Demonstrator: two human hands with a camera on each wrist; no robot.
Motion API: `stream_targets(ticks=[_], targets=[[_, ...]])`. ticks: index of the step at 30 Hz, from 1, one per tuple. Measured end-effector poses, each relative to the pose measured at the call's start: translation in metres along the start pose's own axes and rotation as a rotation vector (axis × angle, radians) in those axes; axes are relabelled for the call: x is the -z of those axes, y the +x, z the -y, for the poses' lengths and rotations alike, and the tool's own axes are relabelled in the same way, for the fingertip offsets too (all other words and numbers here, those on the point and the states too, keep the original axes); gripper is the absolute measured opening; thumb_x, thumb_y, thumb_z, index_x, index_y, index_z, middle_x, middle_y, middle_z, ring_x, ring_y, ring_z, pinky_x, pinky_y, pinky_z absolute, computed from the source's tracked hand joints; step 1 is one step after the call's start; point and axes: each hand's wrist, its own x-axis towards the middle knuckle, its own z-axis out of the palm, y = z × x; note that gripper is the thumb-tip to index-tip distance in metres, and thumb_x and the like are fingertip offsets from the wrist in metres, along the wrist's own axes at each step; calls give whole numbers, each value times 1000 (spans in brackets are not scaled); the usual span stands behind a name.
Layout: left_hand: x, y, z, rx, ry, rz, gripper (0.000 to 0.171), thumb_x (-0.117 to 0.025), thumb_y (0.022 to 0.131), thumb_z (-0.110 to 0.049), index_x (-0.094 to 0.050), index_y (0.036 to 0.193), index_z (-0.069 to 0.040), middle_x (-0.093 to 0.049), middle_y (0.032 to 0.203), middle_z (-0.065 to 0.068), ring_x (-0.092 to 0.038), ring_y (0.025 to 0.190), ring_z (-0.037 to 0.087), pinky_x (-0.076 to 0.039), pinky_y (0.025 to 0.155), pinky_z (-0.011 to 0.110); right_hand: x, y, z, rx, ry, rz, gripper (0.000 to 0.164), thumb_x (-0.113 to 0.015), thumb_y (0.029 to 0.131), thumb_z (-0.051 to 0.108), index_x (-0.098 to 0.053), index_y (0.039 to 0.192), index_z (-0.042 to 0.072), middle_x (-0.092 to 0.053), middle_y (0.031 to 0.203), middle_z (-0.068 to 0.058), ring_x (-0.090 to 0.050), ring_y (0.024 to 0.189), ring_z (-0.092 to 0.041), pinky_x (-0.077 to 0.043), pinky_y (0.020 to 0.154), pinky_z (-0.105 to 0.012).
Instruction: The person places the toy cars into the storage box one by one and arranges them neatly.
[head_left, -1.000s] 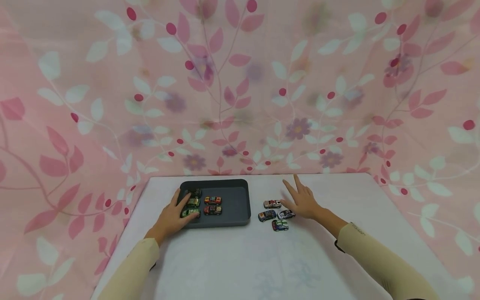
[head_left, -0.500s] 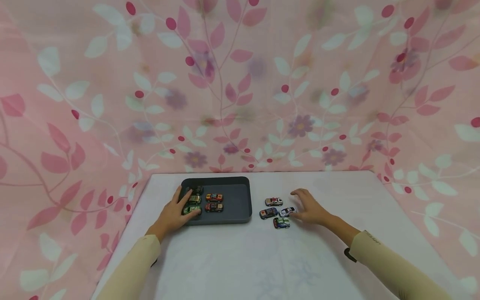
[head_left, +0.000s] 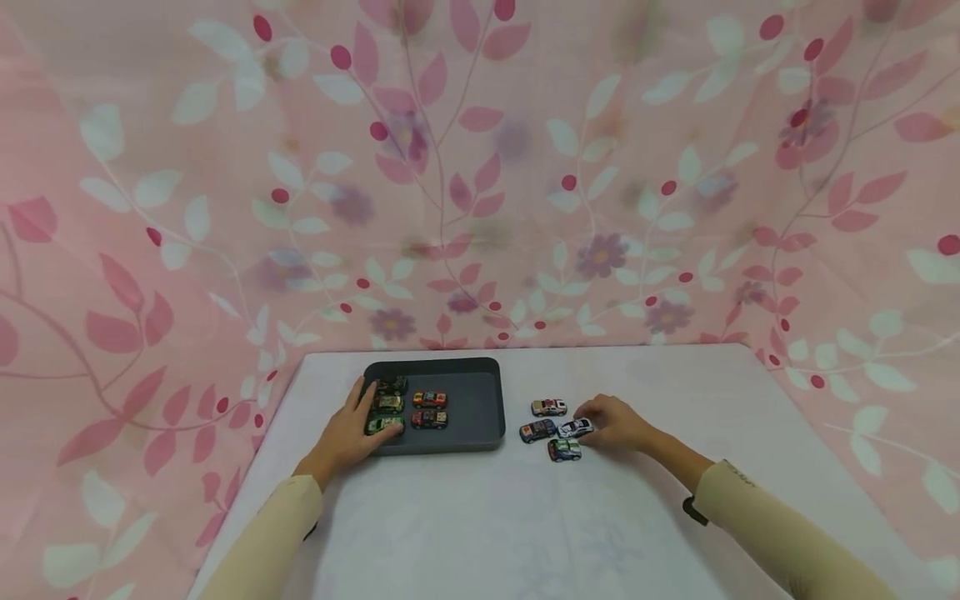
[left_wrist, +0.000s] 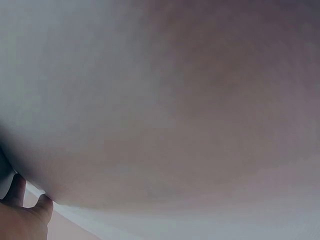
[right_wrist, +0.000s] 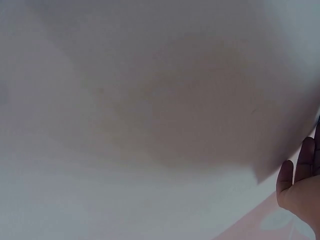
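Note:
My right hand (head_left: 615, 425) pinches the right end of a white toy car (head_left: 573, 428) between thumb and fingers; the car is still on the table. Close around it lie a white-and-red toy car (head_left: 549, 407), a dark blue toy car (head_left: 537, 430) and a green-and-blue toy car (head_left: 564, 451). At the left, my left hand (head_left: 348, 433) rests over the left rim of a dark grey tray (head_left: 476, 408), fingers fairly straight. Its thumb lies by a green toy car (head_left: 382, 426). Both wrist views show mostly blurred white cloth, with fingertips at a lower corner.
Inside the tray's left half stand a black toy car (head_left: 393, 385), a yellow-green toy car (head_left: 388, 405) and two red toy cars, one (head_left: 430, 400) behind the other. A white cloth covers the table (head_left: 450, 525). Pink floral fabric (head_left: 480, 183) hangs behind and at both sides.
My right hand has come down from spread fingers above the cars and closed its thumb and fingers on the white toy car. The left hand has stayed at the tray.

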Motion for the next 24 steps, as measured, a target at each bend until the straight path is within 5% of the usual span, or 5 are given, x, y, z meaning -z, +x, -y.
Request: stream_targets(ticks=[9,16,24], targets=[[3,-1,-2,13,-12,3,109,-59,84,-72,-13,160,-9,-2,166,19,-37,136,54,-34,106,67,7,1,1,49,-63,-22,30,-86,75,19,-71,99,7,-65,94,-2,-59,87,-15,-49,79,-33],[5,1,-1,8,-8,10,107,-56,84,-74,-16,160,-11,-1,166,18,-37,136,55,-33,106,67,11,-1,-2,-41,-72,-26,30,-86,76,23,-71,97,8,-64,91,0,-55,82,-12,-47,75,-30],[2,1,0,16,-17,28,115,-55,83,-78,-9,160,-7,0,166,18,-37,137,53,-33,108,66,18,12,7,-161,-42,-127,31,-82,81,21,-70,102,3,-63,90,-5,-53,81,-17,-45,72,-32]])
